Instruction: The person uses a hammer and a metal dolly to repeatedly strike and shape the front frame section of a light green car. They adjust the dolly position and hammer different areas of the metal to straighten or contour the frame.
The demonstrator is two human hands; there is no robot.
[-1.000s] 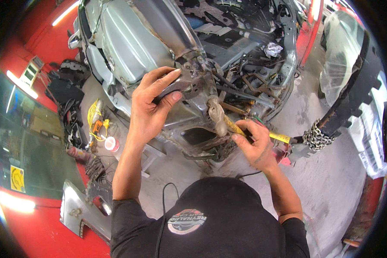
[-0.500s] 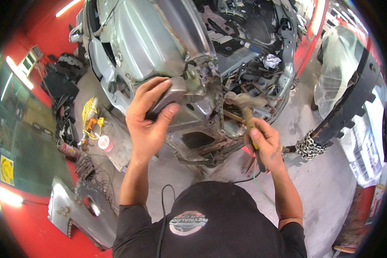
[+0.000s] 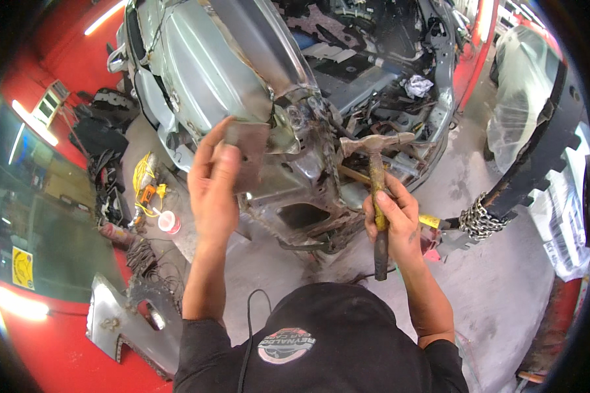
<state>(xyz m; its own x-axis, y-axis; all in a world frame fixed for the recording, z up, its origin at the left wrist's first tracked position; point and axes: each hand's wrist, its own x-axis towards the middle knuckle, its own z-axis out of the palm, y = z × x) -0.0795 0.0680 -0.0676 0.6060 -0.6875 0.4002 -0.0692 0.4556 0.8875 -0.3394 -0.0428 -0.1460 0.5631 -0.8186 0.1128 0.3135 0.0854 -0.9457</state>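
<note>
My left hand (image 3: 215,183) is closed around a flat, worn metal block (image 3: 248,154), its face turned toward the right. Behind the block lies the rear corner of a stripped silver car body (image 3: 203,65), with bare, dented sheet metal (image 3: 288,177) around a dark oval opening. In my right hand (image 3: 396,213) is a body hammer (image 3: 377,167), gripped by its worn yellow-and-black handle. The hammer's rusty head is uppermost, over the edge of the car's open interior. Neither the block nor the hammer visibly touches the metal.
A loose grey body panel (image 3: 131,321) leans at lower left. Left on the floor are a yellow cable (image 3: 144,173), an orange tool (image 3: 144,196) and a pinkish tub (image 3: 169,221). A chain (image 3: 484,216) wraps a dark notched beam (image 3: 537,150) at right, near a plastic-covered object (image 3: 521,92).
My left hand has turned the metal block so its broad face shows, shifting slightly left. The hammer now stands more upright, with its head to the right of where it was.
</note>
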